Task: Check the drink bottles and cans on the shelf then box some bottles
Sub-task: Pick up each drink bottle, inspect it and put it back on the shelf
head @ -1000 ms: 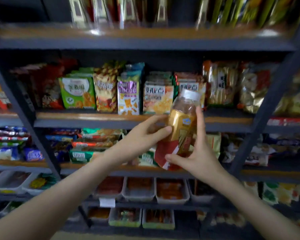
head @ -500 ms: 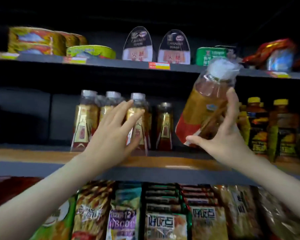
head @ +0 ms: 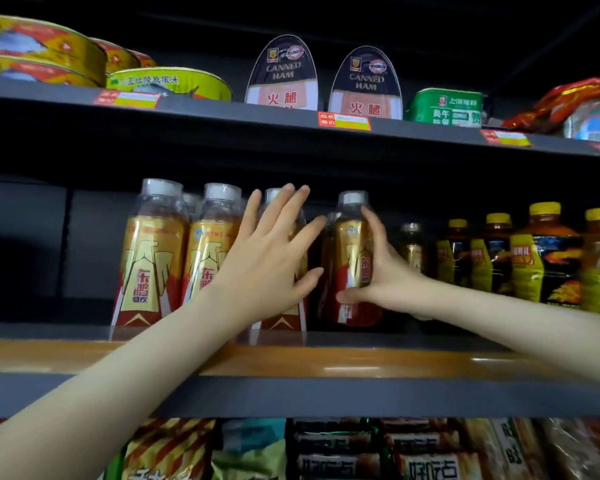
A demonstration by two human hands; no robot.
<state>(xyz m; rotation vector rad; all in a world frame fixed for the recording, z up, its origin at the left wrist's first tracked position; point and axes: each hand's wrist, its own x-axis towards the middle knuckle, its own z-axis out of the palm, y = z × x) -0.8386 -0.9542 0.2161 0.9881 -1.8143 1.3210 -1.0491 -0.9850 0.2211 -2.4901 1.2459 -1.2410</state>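
Observation:
A row of gold-and-red labelled drink bottles with clear caps stands on the middle shelf [head: 291, 358]. My right hand [head: 378, 271] grips one of them, an upright bottle [head: 349, 258] set on the shelf right of the row. My left hand [head: 274, 261] is spread open, fingers apart, flat against the front of a neighbouring bottle [head: 279, 317] that it mostly hides. Two more of the same bottles [head: 149, 258] [head: 210, 244] stand to the left, with others behind them.
Dark bottles with yellow caps [head: 541, 261] line the shelf to the right. The shelf above holds flat fish tins [head: 168, 83], canned ham [head: 281, 77] and a green tin [head: 445, 107]. Snack bags [head: 343, 452] fill the shelf below. The shelf's left end is dark.
My right hand has brought the tilted bottle down and stood it upright on the shelf beside the row. My left hand moved right onto the neighbouring bottle. The view rose from the snack shelves.

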